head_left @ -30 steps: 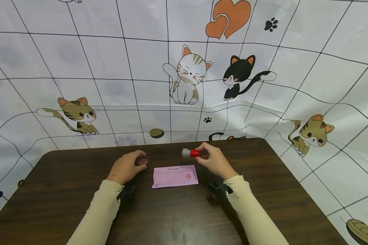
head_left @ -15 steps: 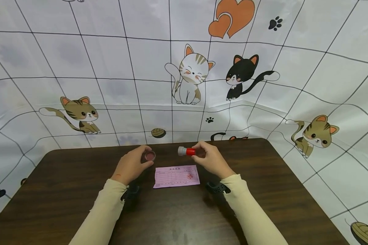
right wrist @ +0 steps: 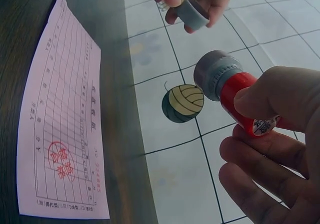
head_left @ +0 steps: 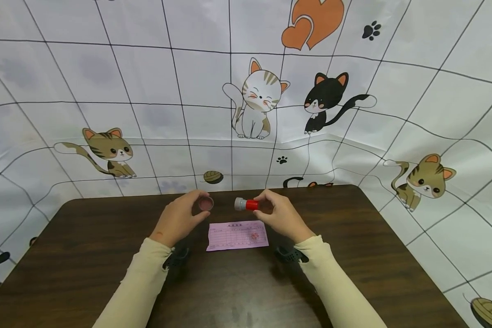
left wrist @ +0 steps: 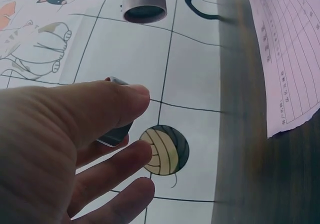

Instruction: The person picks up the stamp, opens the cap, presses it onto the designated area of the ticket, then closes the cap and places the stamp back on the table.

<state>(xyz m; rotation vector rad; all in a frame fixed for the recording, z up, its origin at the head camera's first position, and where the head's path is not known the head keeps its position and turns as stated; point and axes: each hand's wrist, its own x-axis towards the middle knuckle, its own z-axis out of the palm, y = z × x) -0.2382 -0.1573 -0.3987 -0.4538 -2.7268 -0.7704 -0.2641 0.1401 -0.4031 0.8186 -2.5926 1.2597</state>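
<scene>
My right hand (head_left: 283, 216) pinches a round stamp (head_left: 252, 205) with a red body and a grey end, held sideways above the table. The grey end points left, toward my left hand (head_left: 178, 218). Between thumb and fingers, that hand holds a small round grey cap (head_left: 206, 203), its open side turned toward the stamp. A short gap separates cap and stamp, also plain in the right wrist view, where the cap (right wrist: 192, 13) is above the stamp (right wrist: 240, 92). On the table below lies a pink receipt slip (head_left: 229, 237), with a red round stamp mark (right wrist: 61, 161) near one end.
The dark wooden table (head_left: 213, 291) ends at a far edge just beyond both hands. Behind it hangs a white cloth (head_left: 180, 118) printed with cats and grid lines. A dark band (head_left: 289, 254) sits at my right wrist.
My left hand has moved right with the cap, tilting its open side more into view. My right hand has shifted slightly left with the stamp, so the gap has narrowed.
</scene>
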